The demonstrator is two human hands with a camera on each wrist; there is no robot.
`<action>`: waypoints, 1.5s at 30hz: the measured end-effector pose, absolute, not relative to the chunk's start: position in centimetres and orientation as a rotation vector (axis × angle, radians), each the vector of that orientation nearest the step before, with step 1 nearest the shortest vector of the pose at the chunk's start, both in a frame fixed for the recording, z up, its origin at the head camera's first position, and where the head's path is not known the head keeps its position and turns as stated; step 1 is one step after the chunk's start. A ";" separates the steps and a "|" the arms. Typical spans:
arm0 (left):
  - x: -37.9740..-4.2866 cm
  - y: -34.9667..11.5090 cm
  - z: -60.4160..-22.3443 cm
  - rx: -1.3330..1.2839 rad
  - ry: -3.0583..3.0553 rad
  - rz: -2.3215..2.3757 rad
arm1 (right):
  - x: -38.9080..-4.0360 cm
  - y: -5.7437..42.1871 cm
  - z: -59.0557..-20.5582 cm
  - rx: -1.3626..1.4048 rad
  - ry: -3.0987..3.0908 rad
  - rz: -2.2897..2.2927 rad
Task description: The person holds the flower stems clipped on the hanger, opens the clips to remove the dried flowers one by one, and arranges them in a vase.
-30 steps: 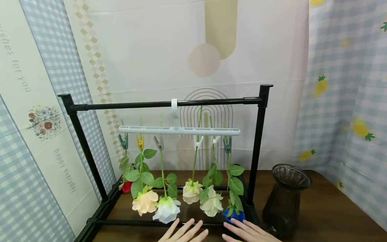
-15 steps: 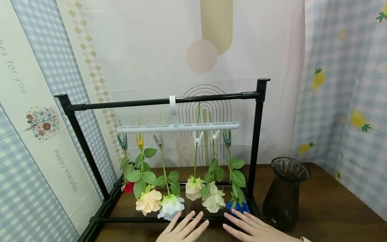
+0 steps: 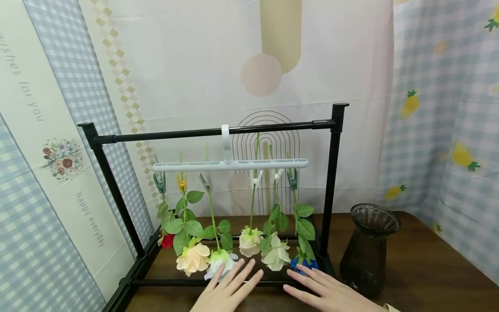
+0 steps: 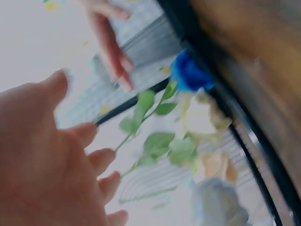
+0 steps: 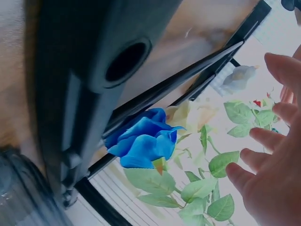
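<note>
Left hand [image 3: 228,287]: is holding nothing, fingers straight, bottom middle.
Right hand [image 3: 329,289]: is holding nothing, fingers straight, bottom, right of middle.
Flowers [image 3: 276,255]: are hanging upside down, lower middle.
Vase [image 3: 364,260]: is standing lower right.

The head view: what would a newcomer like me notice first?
Probably the six flowers hanging upside down from a pale hanger on the black rack, with a vivid blue flower at the right end of the row. Next, the left hand and right hand, fingers spread at the bottom of the view, then the dark see-through vase standing right of the rack.
</note>
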State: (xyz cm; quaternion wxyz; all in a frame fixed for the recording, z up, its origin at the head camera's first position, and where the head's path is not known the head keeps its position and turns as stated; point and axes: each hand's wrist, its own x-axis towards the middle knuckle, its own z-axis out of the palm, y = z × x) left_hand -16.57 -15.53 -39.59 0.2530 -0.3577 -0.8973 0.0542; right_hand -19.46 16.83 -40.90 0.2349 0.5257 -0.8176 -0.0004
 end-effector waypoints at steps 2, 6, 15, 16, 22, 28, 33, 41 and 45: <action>-16.5 -16.1 -38.5 -0.970 -2.524 0.055 | -19.5 16.5 -40.6 1.450 -2.264 -0.002; -16.4 -17.7 -36.0 -0.868 -2.627 -0.281 | -19.6 15.5 -39.6 1.457 -2.279 0.032; -17.9 -21.2 -32.1 -0.427 -2.378 -0.716 | -20.8 12.1 -37.2 1.444 -2.221 0.281; -18.1 -21.6 -31.8 -0.367 -2.319 -0.760 | -21.1 11.5 -36.8 1.438 -2.219 0.328; -19.2 -23.4 -30.9 -0.147 -2.068 -0.921 | -22.8 7.4 -35.3 1.432 -2.185 0.513; -20.2 -24.4 -30.8 -0.080 -2.011 -0.928 | -23.9 4.7 -35.2 1.414 -2.138 0.569; -21.3 -25.4 -30.5 -0.012 -1.977 -0.973 | -24.5 2.3 -34.3 1.409 -2.119 0.594; -23.3 -26.3 -28.4 0.109 -2.162 -1.200 | -26.0 -0.8 -31.8 1.351 -2.040 0.789; -23.9 -27.2 -28.1 0.148 -2.251 -1.339 | -26.6 -2.7 -30.6 1.321 -2.098 0.848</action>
